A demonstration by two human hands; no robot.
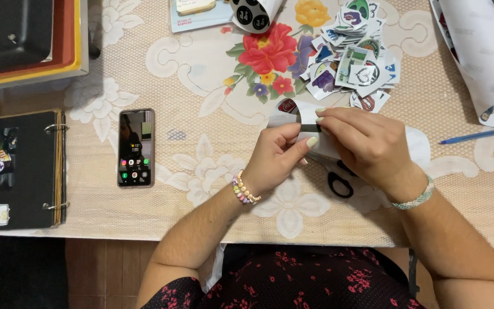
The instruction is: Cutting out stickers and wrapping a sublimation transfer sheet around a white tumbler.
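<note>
Pinching a white paper sheet [314,121] between them, both hands sit close together just above the near edge of the table [201,86], which is covered by a cream lace cloth with a red and purple flower print. The left hand [275,154], a beaded bracelet on its wrist, has thumb and fingers closed on the sheet's lower left part; the right hand [367,146], wearing a pale green beaded band, lies over the sheet with its fingers pressed together on the upper edge, where a small dark strip shows between the two hands. Black scissors [340,182] lie on the cloth directly under the right hand, one handle loop in view. To the left, well apart from the hands, a smartphone [136,147] rests face up with its screen lit, and farther left a black ring-bound album [24,169] lies open at the table's edge. Beyond the hands a loose pile of cut-out stickers [353,57] spreads over the flower print. A blue pen [478,134] lies at the right, beside curled white backing sheets [481,51].
</note>
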